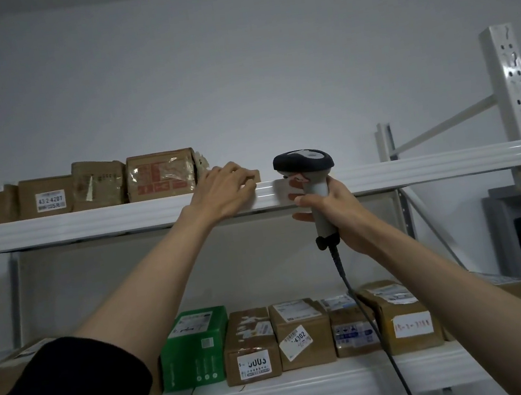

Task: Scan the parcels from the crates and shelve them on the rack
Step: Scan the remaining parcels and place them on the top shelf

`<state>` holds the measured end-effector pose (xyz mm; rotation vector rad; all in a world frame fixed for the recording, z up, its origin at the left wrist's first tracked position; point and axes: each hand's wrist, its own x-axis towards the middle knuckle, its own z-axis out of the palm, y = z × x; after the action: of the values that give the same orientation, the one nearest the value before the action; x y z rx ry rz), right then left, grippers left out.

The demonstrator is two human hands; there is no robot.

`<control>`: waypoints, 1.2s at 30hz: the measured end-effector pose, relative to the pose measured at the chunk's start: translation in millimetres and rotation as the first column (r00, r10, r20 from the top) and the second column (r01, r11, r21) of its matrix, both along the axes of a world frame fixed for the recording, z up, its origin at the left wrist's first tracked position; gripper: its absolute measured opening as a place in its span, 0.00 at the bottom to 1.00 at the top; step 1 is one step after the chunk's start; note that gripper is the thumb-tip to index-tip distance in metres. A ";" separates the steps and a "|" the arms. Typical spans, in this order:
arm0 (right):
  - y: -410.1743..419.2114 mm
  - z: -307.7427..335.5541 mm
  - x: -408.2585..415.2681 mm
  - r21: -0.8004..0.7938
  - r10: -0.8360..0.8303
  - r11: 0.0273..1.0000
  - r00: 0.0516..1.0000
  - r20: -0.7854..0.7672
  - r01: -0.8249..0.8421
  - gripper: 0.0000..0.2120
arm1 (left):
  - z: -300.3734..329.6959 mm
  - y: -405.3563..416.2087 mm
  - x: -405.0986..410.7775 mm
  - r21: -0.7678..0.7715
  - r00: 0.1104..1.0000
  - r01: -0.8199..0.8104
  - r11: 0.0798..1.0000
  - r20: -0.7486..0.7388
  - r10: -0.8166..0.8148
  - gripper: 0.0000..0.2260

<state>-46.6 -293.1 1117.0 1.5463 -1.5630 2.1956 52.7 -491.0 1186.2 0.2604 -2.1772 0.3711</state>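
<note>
A person's left hand (pixel 224 189) grips a small cardboard parcel (pixel 254 175) at the top shelf's (pixel 415 168) front edge, right hand (pixel 334 210) clutching a corded barcode scanner (pixel 307 170) just beside it; left so near the edge, the parcel could likely slip off.

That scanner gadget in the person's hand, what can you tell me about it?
The barcode scanner has a dark, rounded head above a pale grey handle that looks like plastic. It is held upright in front of the top shelf, head at shelf height. The right hand grips the handle. A dark cable hangs from its base, down past the parcels below.
</note>
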 end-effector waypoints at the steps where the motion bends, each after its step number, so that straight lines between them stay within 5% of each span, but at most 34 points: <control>1: 1.8 0.4 0.3 0.000 0.001 1.000 1.000 -0.006 -0.001 0.19 | 0.2 -2.0 0.1 0.028 1.000 0.007 1.000 0.002 -0.007 0.18; 15: 48.9 -6.0 27.6 0.116 -0.082 0.990 0.996 -0.016 0.084 0.22 | -16.0 18.7 8.1 0.159 0.985 0.165 0.973 -0.079 -0.154 0.20; 27: 147.8 -59.3 84.3 0.200 -0.014 0.979 0.962 0.274 -0.043 0.14 | -100.4 114.7 26.7 -0.029 0.827 0.451 0.892 -0.361 -0.430 0.05; 32: 214.8 -121.5 99.0 0.205 -0.024 0.973 0.829 0.559 -0.110 0.06 | -186.4 177.5 22.1 0.167 0.807 0.562 0.810 -0.325 -0.493 0.04; 36: 275.8 -200.3 109.6 0.248 -0.124 0.966 0.706 0.697 -0.075 0.13 | -276.6 243.5 29.6 0.431 0.782 0.593 0.680 -0.105 -0.615 0.04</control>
<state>63.0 -17.3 916.7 0.6678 -2.0965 2.8617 82.3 -247.5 909.6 -0.2425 -2.2249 -0.5169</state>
